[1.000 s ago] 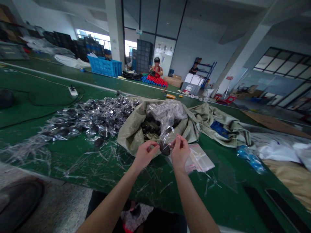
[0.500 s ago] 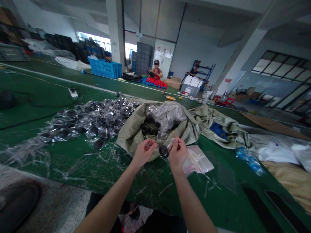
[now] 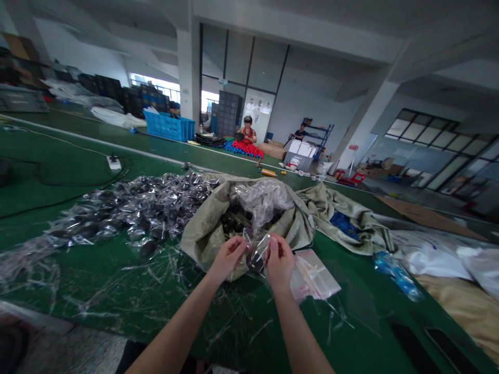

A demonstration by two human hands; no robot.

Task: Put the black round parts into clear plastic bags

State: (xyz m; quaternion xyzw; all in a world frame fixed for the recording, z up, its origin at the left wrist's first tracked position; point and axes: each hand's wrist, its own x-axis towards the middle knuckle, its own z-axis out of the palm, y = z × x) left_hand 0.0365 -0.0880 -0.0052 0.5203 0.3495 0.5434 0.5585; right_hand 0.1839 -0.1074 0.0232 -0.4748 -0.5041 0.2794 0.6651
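A clear plastic bag [image 3: 262,250] with a round black piece [image 3: 255,263] in it hangs between my two hands. My left hand [image 3: 231,254] pinches the bag's left edge between thumb and fingers. On the other side, my right hand [image 3: 279,259] grips its right edge. Just beyond them lies an open pale green woven sack [image 3: 202,228] holding several black balls [image 3: 232,224] and a crumpled clear plastic liner [image 3: 265,200]. A stack of flat clear bags [image 3: 318,275] lies beside my right hand on the green table [image 3: 218,322].
Many black pieces wrapped in clear plastic [image 3: 156,208] are heaped at left, with plastic strips scattered in front. A second woven sack [image 3: 339,213] and a blue plastic bundle [image 3: 397,275] lie at right. A power strip [image 3: 114,162] is at far left. Two people work at the back.
The view has tilted up a little. My hands have drawn the clear bag up and wider, and the black piece now sits inside it between them.
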